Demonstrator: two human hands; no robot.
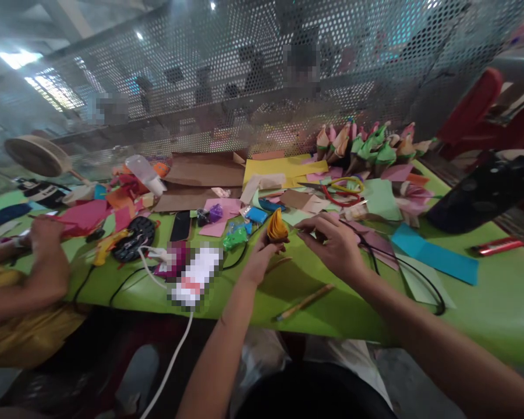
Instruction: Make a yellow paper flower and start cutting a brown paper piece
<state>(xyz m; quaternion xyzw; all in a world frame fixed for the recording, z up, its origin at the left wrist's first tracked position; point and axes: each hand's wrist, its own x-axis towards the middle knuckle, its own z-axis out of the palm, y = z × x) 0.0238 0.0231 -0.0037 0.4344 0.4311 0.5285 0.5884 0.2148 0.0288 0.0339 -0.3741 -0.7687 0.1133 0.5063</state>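
My left hand (pixel 261 260) is closed around the base of a yellow-orange paper flower (pixel 278 226), whose rolled petals point upward. To its right, my right hand (pixel 334 244) has thumb and fingers pinched together close to the flower; whatever is between the fingertips is too small to make out. On the green tabletop (pixel 253 308) below both hands lies a thin wooden stick or pencil (pixel 305 302). A small blue packet (pixel 257 215) and a green wrapped piece (pixel 234 237) rest just left of the flower.
Scissors (pixel 347 189) lie among paper scraps behind my hands. Finished-looking paper flowers (pixel 371 145) stand at the back right, near a dark bottle (pixel 484 192). On the left are a yellow glue gun (pixel 109 247), a black phone (pixel 181 226), cables and a co-worker's arm (pixel 48 262).
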